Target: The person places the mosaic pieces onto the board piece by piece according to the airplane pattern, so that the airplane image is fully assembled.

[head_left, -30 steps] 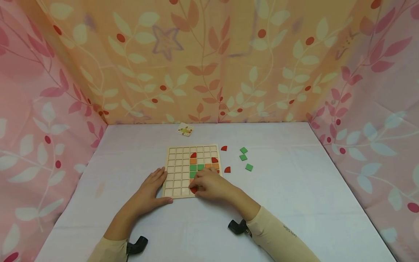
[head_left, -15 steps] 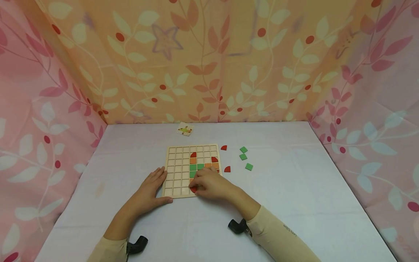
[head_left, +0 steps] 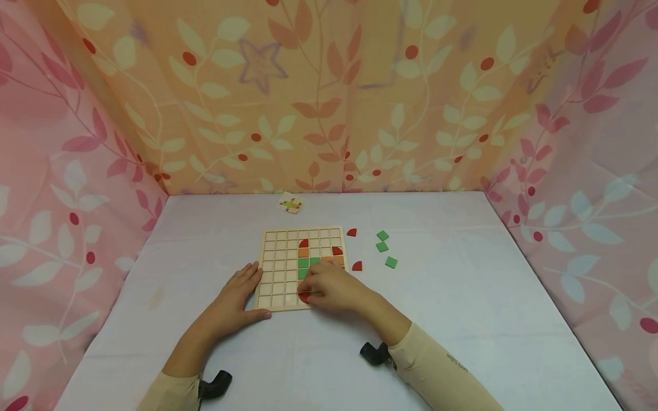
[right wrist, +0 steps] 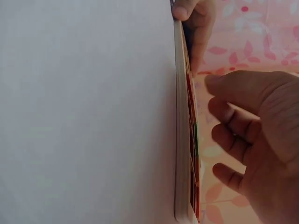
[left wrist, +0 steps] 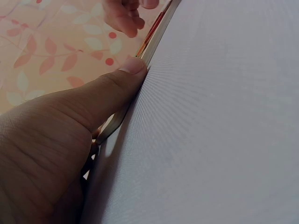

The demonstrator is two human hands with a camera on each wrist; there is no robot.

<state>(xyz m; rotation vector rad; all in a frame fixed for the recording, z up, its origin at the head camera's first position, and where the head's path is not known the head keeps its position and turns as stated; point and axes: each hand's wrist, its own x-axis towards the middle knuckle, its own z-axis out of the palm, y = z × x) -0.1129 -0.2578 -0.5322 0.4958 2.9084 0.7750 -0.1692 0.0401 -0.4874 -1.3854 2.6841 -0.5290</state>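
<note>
A square wooden grid board [head_left: 277, 268] lies on the table with red, orange and green pieces in some cells. At its left side and lower left corner rests my left hand [head_left: 233, 299], fingers extended and thumb spread along the near edge; the left wrist view shows that thumb [left wrist: 133, 67] touching the rim. Over the board's lower right part is my right hand [head_left: 334, 288], fingers bent, its fingertips beside a red piece [head_left: 304, 297] in the bottom row. In the right wrist view the right hand [right wrist: 261, 121] has loosely bent fingers, with nothing visible between them and the thumb.
Right of the board lie two red quarter-round pieces [head_left: 352, 232] [head_left: 357, 266] and three green squares [head_left: 382, 235] [head_left: 382, 246] [head_left: 391, 262]. A small patterned card [head_left: 291, 203] lies behind the board. Floral cloth [head_left: 319, 103] surrounds the white table [head_left: 462, 297] at the back and sides.
My right hand has shifted very slightly over the board, its fingertips a little further from the near edge. The left hand and the loose pieces have stayed in place.
</note>
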